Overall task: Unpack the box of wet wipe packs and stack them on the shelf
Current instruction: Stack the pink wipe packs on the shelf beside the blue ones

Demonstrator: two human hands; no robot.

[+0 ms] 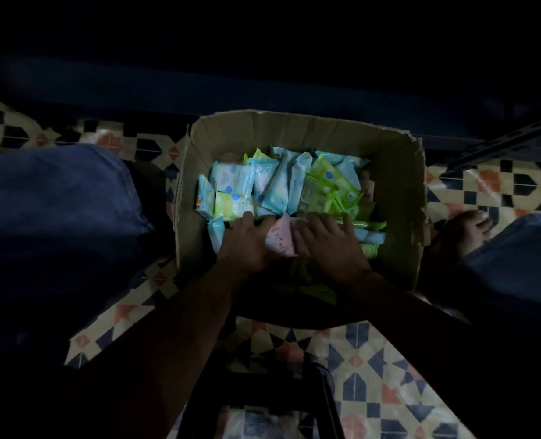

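Observation:
An open cardboard box [297, 128] sits on the tiled floor between my knees. It holds several wet wipe packs, blue ones [275, 185] toward the left and middle, green ones [332, 188] toward the right. Both my hands are inside the box at its near side. My left hand [247, 242] and my right hand [329, 245] hold a pink pack [280, 237] between them, fingers curled against its two ends. The near part of the box under my forearms lies in deep shadow.
My knees in blue jeans [50, 198] flank the box, and my bare foot [468, 226] rests at its right. A dark shelf base [262, 90] runs along the back. A dark stool [262, 394] stands near me on the patterned tiles [373, 369].

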